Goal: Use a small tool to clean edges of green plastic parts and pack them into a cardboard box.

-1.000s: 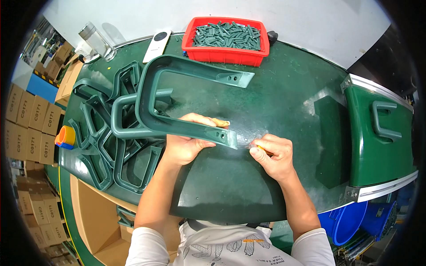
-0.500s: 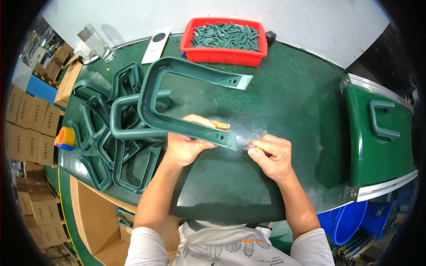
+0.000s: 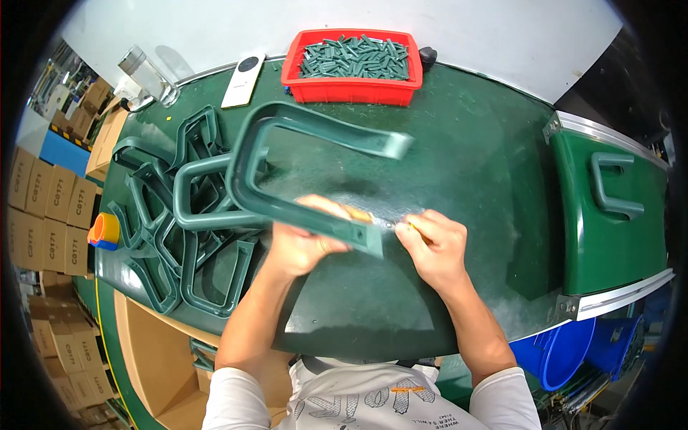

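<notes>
My left hand (image 3: 295, 252) is closed around the lower arm of a dark green U-shaped plastic handle (image 3: 242, 168), its bend toward the left and its ends toward the right. A yellowish cover (image 3: 360, 214) wraps a fingertip of this hand. The handle's ends are blurred by motion. Just right of the lower end, my right hand (image 3: 440, 249) pinches a small yellow-handled tool (image 3: 416, 228). Its short tip points left at the handle, with a small gap visible; the fingers hide most of the tool.
More green handles (image 3: 183, 190) lie heaped on the green table's left side. A red bin (image 3: 351, 94) of small green strips stands at the back, beside a white phone (image 3: 242, 82) and a glass bottle (image 3: 148, 75). A green panel with a handle (image 3: 609, 188) is at right; a tape roll (image 3: 105, 228) at left.
The U-shaped handle has tilted in my left hand, both its ends dropping a little toward me. My right hand has shifted slightly left, still pinching the tool.
</notes>
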Available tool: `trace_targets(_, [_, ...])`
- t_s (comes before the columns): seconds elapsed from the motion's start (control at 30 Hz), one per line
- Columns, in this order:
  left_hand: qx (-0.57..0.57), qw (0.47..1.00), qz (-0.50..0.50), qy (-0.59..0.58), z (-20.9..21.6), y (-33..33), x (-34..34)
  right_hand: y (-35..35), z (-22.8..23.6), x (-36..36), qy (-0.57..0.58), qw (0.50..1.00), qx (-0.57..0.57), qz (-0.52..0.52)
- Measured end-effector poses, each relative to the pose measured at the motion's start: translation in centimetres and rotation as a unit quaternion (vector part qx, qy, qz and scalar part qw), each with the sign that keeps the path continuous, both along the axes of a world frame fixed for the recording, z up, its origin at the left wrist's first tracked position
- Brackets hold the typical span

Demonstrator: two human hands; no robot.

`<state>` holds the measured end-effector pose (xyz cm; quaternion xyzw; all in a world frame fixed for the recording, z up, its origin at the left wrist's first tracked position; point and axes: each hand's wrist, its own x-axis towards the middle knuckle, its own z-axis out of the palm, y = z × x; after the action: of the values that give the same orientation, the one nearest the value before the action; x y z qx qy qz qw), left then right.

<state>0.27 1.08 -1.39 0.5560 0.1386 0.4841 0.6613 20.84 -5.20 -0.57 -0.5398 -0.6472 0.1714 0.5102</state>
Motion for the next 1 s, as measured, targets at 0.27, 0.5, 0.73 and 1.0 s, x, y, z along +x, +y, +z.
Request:
trace_targets(0.27, [-0.027, 1.000, 0.004, 0.005, 0.4, -0.5, 0.5, 0.0, 0.8, 1.4, 0.166, 0.978, -0.117, 0.043])
trace_targets(0.5, [-0.008, 1.000, 0.000, -0.008, -0.3, 0.1, 0.0, -0.5, 1.6, 1.3, 0.189, 0.929, -0.260, 0.184])
trace_targets(0.73, [-0.016, 1.000, 0.011, -0.012, 0.0, 0.1, -0.1, -0.5, 1.3, 1.1, 0.169, 0.925, -0.256, 0.226])
trace_targets(1.0, [-0.032, 0.998, 0.054, -0.004, 0.0, -0.1, -0.1, -0.5, 1.3, 1.0, 0.057, 0.934, -0.207, 0.287])
